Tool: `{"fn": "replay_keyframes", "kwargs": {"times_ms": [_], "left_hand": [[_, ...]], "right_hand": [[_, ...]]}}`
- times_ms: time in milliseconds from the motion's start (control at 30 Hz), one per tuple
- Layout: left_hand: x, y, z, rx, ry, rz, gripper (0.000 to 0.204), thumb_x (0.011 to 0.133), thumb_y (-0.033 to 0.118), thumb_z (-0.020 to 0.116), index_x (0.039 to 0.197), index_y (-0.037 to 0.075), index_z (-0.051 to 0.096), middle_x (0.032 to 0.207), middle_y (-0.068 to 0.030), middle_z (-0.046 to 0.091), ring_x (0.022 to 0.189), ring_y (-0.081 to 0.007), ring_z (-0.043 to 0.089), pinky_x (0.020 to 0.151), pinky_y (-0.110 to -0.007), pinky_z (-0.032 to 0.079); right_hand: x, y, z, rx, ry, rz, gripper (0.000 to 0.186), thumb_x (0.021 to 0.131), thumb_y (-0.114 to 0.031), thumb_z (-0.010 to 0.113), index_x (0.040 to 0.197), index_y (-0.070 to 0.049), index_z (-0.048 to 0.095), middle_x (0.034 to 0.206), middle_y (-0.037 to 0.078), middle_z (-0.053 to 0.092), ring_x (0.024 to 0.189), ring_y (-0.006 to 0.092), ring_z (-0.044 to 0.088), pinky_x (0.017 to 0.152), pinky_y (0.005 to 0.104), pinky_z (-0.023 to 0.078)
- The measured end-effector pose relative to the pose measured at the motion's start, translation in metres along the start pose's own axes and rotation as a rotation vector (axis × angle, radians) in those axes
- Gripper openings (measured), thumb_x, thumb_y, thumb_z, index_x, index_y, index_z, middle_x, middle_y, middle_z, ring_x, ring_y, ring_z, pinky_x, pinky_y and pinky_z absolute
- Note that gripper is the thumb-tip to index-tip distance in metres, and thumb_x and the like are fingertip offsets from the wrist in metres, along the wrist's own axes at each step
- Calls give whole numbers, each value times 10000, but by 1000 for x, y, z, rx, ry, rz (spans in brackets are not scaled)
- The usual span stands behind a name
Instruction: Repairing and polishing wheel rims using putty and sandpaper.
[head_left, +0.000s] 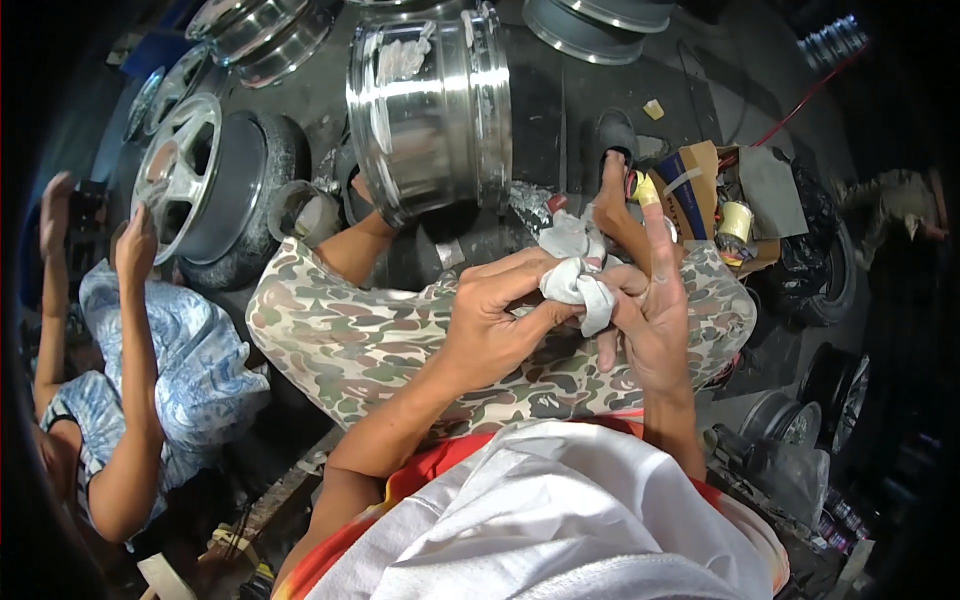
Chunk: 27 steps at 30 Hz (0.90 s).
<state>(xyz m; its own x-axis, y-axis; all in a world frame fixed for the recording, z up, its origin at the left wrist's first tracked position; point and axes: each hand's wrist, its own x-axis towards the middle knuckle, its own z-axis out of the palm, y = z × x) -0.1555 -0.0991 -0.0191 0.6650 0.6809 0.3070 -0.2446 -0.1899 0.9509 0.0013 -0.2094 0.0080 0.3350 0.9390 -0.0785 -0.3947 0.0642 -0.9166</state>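
Both hands meet over the camouflage shorts (pixel 350 340), at the centre of the view. The left hand (pixel 495 320) has its grip pinched shut on a crumpled white rag (pixel 580 285), and the right hand (pixel 650 320) clamps the same rag from three o'clock, its index finger with a yellow-taped tip (pixel 647 190) pointing to twelve. At twelve o'clock a polished alloy rim (pixel 430 105) stands on the floor. At nine o'clock another person's arm (pixel 135 400) reaches up to a wheel with a tyre (pixel 215 185). An open cardboard box (pixel 700 190) sits at two o'clock.
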Motion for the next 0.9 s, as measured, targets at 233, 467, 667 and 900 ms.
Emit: {"fn": "replay_keyframes", "kwargs": {"times_ms": [233, 467, 667, 900], "left_hand": [[-46, 12, -5, -346, 5, -424, 241, 958, 98, 702, 1137, -63, 726, 918, -96, 751, 695, -108, 688, 568, -209, 487], [-36, -27, 3, -220, 388, -494, 214, 1037, 141, 641, 1140, -23, 734, 818, 7, 687, 647, -13, 548, 545, -206, 428], [-32, -32, 6, -537, 394, -552, 264, 1047, 185, 627, 1204, -7, 719, 845, 14, 690, 654, -9, 499, 568, -185, 405], [-26, -29, -6, -863, 201, -723, 247, 1058, 201, 607, 1126, -22, 686, 819, 7, 642, 606, -33, 475, 542, -194, 409]], "right_hand": [[-26, 8, -4, -643, -238, -215, 950, 885, 65, 673, 1637, -26, 99, 964, 137, 765, 803, 155, 736, 582, 283, 580], [-12, 52, 18, -1215, -162, -397, 709, 890, -28, 722, 1529, -16, 416, 1201, 234, 695, 839, 369, 737, 651, 382, 595], [-10, 53, 26, -447, 53, -56, 811, 942, -9, 687, 1612, -39, 232, 1254, 232, 691, 838, 217, 756, 499, 257, 541], [-10, 74, 10, -184, 100, -123, 843, 928, -8, 718, 1605, 4, 215, 1117, 151, 754, 749, 99, 719, 483, 205, 516]]}}
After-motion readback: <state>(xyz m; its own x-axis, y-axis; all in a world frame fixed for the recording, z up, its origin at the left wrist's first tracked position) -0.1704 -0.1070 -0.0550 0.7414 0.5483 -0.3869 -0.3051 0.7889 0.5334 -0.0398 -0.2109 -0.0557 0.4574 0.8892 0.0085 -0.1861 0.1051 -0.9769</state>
